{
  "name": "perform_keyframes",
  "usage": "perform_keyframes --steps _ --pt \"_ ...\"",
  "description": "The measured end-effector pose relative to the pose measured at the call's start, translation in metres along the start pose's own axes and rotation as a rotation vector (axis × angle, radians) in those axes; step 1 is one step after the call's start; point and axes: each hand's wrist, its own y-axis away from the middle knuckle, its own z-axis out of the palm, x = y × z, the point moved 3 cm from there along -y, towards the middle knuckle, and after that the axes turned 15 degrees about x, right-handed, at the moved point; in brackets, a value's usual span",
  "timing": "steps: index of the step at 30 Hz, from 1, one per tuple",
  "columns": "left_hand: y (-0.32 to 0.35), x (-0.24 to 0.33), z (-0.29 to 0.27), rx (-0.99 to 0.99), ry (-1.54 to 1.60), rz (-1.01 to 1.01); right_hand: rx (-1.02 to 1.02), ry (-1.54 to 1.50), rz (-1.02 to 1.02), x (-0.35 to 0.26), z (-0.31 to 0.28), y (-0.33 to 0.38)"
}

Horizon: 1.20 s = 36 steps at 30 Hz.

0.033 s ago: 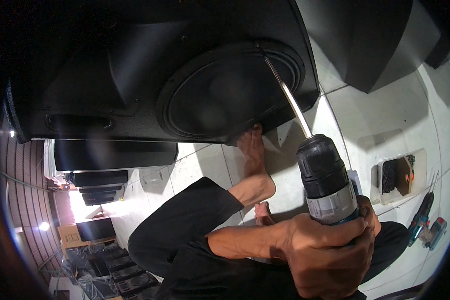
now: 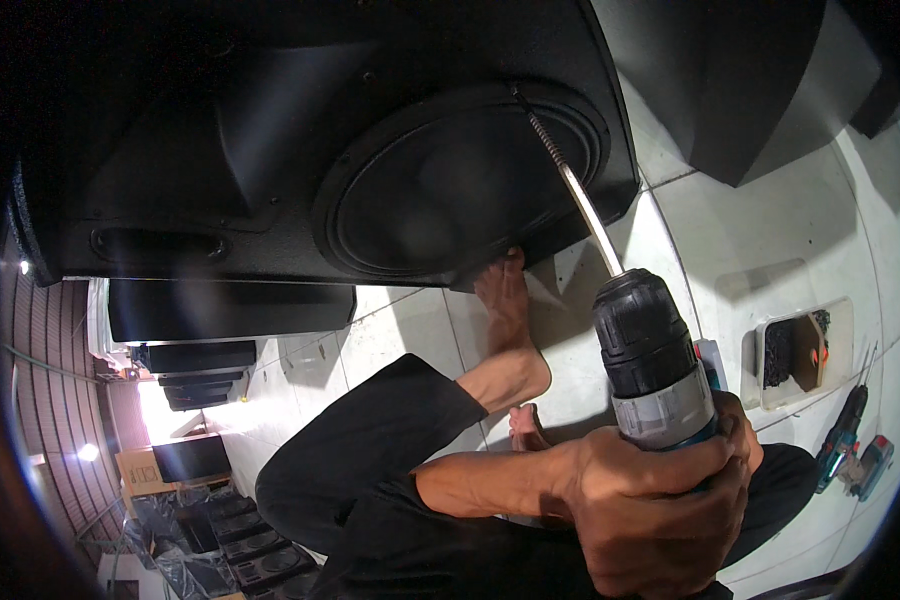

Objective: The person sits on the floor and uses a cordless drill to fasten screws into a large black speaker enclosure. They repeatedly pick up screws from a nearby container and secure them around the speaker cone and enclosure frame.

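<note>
Both my hands are closed around a cordless drill (image 2: 655, 340) with a black chuck and a grey collar. My left hand (image 2: 625, 470), its forearm coming in from the left, wraps over the rear of the drill. My right hand (image 2: 670, 550) appears bunched against it lower down, in shadow; the overlap hides most fingers and the handle. A long bit (image 2: 590, 215), bright near the chuck and dark and ribbed further up, reaches to the upper rim of a round woofer (image 2: 450, 190). That woofer sits in a large black speaker cabinet (image 2: 300, 110).
My bare foot (image 2: 505, 300) rests by the cabinet's lower edge. On the tiled floor at right are a clear plastic bin (image 2: 760, 375) holding dark pieces and a second cordless drill (image 2: 845, 440). Another dark cabinet (image 2: 760, 90) stands upper right; several black boxes (image 2: 230, 310) line the left.
My hands and the drill stay almost still. Slightly more of a teal and red part shows beside the drill.
</note>
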Motion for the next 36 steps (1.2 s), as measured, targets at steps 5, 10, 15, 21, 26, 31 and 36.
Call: perform_keyframes --steps 5,10,15,21,26,31,36 --pt "0.003 -0.003 0.007 0.023 0.018 -0.017 -0.031 -0.001 -0.016 -0.001 -0.002 0.003" --pt "0.002 -0.009 0.009 0.027 0.040 -0.028 -0.042 0.017 -0.026 -0.002 0.002 0.007" --pt "0.002 -0.010 0.012 0.036 0.039 -0.039 0.029 0.006 -0.106 -0.004 0.012 0.005" --pt "0.003 -0.013 0.017 0.038 0.064 -0.044 0.090 -0.024 -0.225 -0.006 0.018 -0.001" --pt "-0.003 -0.016 0.018 0.018 0.105 -0.025 0.098 0.021 -0.251 -0.002 0.027 0.003" --pt "-0.001 -0.019 0.023 0.016 0.046 -0.048 -0.056 -0.186 -0.262 0.018 0.031 0.009" --pt "-0.002 -0.020 0.018 -0.003 0.099 -0.009 -0.665 -1.478 0.002 0.054 0.069 0.027"
